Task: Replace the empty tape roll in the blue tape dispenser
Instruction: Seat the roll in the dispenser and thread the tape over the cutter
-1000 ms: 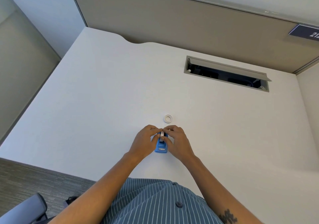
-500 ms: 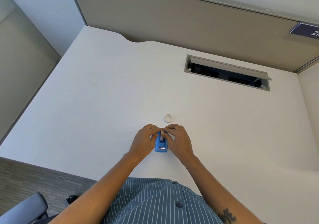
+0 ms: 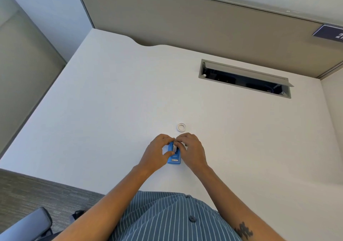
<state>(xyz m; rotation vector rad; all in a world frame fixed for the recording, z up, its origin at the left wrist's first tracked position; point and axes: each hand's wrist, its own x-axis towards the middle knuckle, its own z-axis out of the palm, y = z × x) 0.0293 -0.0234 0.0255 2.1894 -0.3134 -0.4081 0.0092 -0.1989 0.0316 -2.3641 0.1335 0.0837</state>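
Observation:
The blue tape dispenser [image 3: 174, 157] lies on the white desk [image 3: 111, 111] close in front of me, its metal cutter end toward me. A white tape roll [image 3: 174, 147] sits upright in the dispenser's far half, mostly hidden by fingers. My left hand [image 3: 157, 153] grips the dispenser's left side, thumb on top. My right hand [image 3: 191, 151] holds the right side, and its fingertips pinch the roll. A small white empty ring [image 3: 181, 127] lies flat on the desk just beyond my hands.
An open cable hatch [image 3: 245, 77] is recessed in the desk at the back right. A beige partition [image 3: 185, 23] walls the far edge. The near-left desk edge drops to carpet, with a chair armrest [image 3: 26, 226] there.
Both hands stay on the dispenser. The left thumb has moved down onto the dispenser's top, and the roll sits a little lower in it.

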